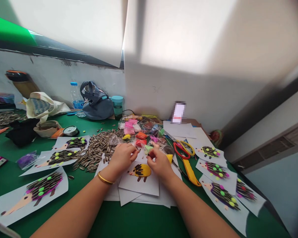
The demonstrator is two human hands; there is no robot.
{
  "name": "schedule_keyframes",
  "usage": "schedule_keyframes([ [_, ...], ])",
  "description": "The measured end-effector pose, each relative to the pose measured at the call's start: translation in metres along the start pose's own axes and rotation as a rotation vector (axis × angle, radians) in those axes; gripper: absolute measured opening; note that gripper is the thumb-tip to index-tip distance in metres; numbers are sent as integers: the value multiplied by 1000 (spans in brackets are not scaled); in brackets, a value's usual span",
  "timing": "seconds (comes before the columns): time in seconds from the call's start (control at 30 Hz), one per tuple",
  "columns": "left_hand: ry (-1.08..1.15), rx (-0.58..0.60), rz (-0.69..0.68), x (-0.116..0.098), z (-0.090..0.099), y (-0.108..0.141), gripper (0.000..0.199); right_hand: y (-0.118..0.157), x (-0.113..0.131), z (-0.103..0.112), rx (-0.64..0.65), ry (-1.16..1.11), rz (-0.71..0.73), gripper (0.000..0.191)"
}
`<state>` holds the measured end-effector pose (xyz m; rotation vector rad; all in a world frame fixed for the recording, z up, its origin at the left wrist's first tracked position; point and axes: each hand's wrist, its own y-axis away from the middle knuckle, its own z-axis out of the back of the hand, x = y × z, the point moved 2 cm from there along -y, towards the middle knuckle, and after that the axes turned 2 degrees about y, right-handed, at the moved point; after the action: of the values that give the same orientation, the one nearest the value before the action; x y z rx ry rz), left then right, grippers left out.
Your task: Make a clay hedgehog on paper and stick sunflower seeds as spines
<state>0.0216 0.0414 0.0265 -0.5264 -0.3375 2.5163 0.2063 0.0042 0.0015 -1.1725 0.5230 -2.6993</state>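
Note:
My left hand [124,156] is closed in a pinch above the paper's upper left; a tiny dark bit shows at its fingertips, too small to name. Opposite it, my right hand [160,163] pinches a small dark piece that looks like a sunflower seed. Between and just below both hands lies a hedgehog figure [146,170] with a yellow clay body, partly covered by dark seeds, on a white sheet [139,188]. More white sheets are stacked beneath. A large heap of sunflower seeds [99,148] spreads to the left of my left hand.
Bagged coloured clay [141,135] lies behind my hands. To the right are red-handled scissors [181,150] and a yellow utility knife [190,172]. Finished-looking hedgehog pictures [46,186] lie on both sides. A phone [178,112], blue bag [98,104] and bottle [76,96] stand along the wall.

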Motion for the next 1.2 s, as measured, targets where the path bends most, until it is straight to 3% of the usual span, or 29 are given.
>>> schedule_keyframes([
  [0.23,-36,143,67,5,-5,0,19,5,-1,6,19,62,36,5],
  [0.4,26,180,54,4,-7,1,15,6,-2,8,27,74,78,30],
  [0.67,41,125,24,3,-9,5,18,10,-1,9,62,129,91,9],
  [1.0,-42,125,11,4,-14,6,11,8,2,12,29,130,227,10],
  [1.2,-44,155,63,4,-6,5,12,10,4,13,84,163,162,7],
])
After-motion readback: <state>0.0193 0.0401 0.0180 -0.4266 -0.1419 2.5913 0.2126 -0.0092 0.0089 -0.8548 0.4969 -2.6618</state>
